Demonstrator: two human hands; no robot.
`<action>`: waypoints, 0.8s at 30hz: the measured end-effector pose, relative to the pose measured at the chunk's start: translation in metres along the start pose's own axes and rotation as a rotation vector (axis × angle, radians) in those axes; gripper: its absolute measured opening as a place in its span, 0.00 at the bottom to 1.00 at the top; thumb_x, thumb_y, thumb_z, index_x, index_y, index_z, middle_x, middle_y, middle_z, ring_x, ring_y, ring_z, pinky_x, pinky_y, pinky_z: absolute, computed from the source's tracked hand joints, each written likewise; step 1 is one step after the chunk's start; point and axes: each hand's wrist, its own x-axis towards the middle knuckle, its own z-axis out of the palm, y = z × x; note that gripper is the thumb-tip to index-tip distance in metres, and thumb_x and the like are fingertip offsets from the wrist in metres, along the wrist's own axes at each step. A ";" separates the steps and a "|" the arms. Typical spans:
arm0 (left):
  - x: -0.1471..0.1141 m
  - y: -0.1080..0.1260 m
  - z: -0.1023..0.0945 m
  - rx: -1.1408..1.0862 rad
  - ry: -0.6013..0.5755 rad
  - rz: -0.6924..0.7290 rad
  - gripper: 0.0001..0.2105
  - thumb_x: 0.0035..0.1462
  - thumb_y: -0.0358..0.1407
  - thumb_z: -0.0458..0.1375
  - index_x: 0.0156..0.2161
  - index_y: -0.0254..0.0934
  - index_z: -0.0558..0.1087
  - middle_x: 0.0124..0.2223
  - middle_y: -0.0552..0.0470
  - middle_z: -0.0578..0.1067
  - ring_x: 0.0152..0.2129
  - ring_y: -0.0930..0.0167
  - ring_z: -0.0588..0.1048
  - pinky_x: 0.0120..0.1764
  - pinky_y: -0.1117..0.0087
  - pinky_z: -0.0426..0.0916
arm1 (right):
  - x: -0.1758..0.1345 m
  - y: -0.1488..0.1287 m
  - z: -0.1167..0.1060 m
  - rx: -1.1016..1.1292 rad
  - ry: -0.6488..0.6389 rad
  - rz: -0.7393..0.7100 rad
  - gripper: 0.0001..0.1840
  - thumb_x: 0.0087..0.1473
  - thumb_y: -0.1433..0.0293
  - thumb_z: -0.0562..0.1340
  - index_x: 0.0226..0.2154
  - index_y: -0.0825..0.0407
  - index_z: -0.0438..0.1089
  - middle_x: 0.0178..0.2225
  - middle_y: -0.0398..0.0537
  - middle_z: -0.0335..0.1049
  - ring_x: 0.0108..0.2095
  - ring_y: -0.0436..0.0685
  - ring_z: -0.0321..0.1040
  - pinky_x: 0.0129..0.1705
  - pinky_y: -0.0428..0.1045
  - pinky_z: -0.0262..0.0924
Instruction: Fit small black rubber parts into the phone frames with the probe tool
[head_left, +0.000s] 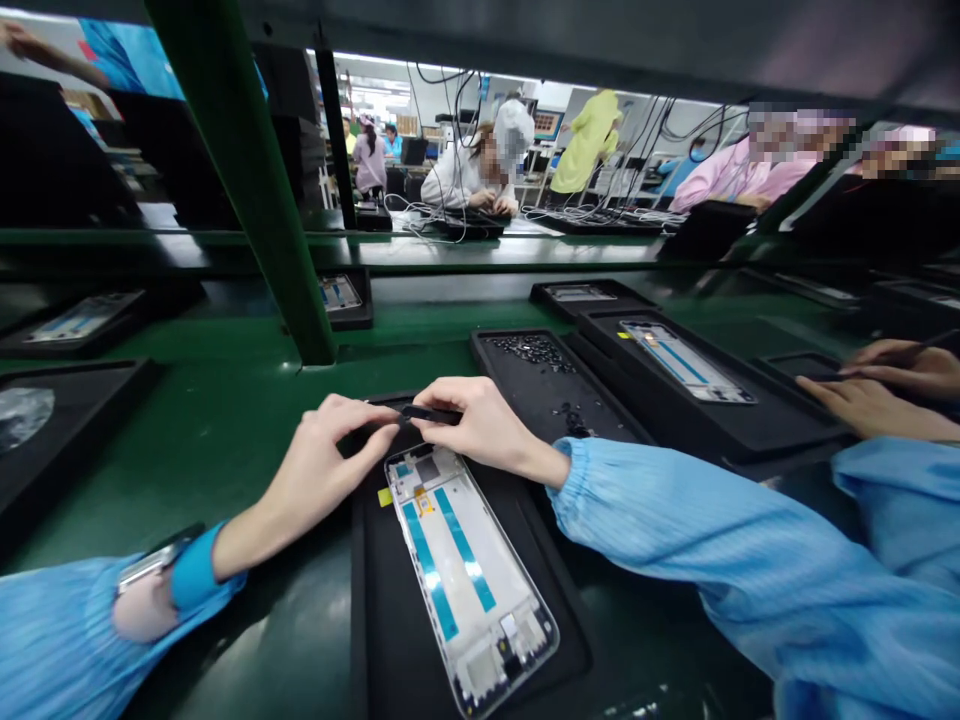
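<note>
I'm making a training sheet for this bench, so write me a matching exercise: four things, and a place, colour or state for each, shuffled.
Things
1. Long strips on the near phone frame
2. Small tab at that frame's left edge
3. Loose small parts
4. Right hand

Place, colour or state
A. Scattered in a dark tray
B. Yellow
C. Holding a slim black piece
D. Blue

Right pairs: 1-D, 2-B, 3-A, 4-C
</note>
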 end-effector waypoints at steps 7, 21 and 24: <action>-0.018 0.008 -0.007 0.195 -0.028 0.101 0.08 0.56 0.39 0.54 0.37 0.41 0.74 0.36 0.52 0.76 0.37 0.65 0.70 0.38 0.64 0.61 | 0.003 0.009 0.000 0.045 -0.294 -0.034 0.03 0.47 0.77 0.61 0.26 0.59 0.72 0.26 0.44 0.69 0.25 0.46 0.59 0.28 0.42 0.53; -0.019 0.004 -0.001 0.265 -0.053 0.130 0.07 0.56 0.38 0.56 0.38 0.42 0.73 0.36 0.53 0.77 0.37 0.65 0.69 0.37 0.64 0.57 | -0.001 0.013 0.006 -0.009 -0.257 -0.119 0.03 0.48 0.76 0.61 0.27 0.59 0.71 0.24 0.44 0.68 0.25 0.47 0.60 0.28 0.43 0.53; -0.018 0.004 0.001 0.269 -0.046 0.140 0.06 0.56 0.37 0.55 0.37 0.42 0.73 0.37 0.53 0.77 0.37 0.65 0.69 0.37 0.64 0.57 | -0.002 0.013 0.008 -0.026 -0.249 -0.142 0.02 0.45 0.78 0.62 0.27 0.58 0.70 0.25 0.43 0.68 0.25 0.47 0.61 0.29 0.43 0.54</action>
